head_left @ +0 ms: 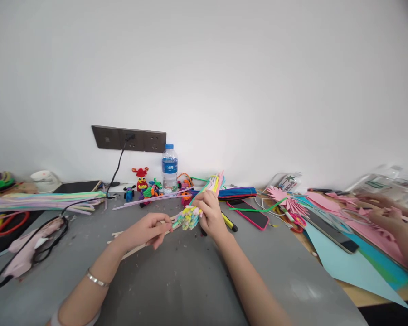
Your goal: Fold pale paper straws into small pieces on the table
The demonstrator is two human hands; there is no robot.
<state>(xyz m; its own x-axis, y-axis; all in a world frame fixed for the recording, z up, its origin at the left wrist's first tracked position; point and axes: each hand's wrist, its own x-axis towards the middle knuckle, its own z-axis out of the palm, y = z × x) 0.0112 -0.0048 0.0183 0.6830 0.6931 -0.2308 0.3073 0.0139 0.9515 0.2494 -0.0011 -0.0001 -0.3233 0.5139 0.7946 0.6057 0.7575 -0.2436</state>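
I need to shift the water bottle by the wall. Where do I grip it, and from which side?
Probably around its label, coming from the front and above. The bottle stands upright with its label facing out; the wall is behind, small fuzzy figures flank its lower part, and lilac stems cross near its base.

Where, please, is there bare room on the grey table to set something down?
Specks aside, it looks bare between the left forearm and right forearm, and rightward toward the pale-blue paper sheet; around the clear plastic bottle, it's crowded.

A water bottle (170, 166) stands near wall sockets (132, 139).
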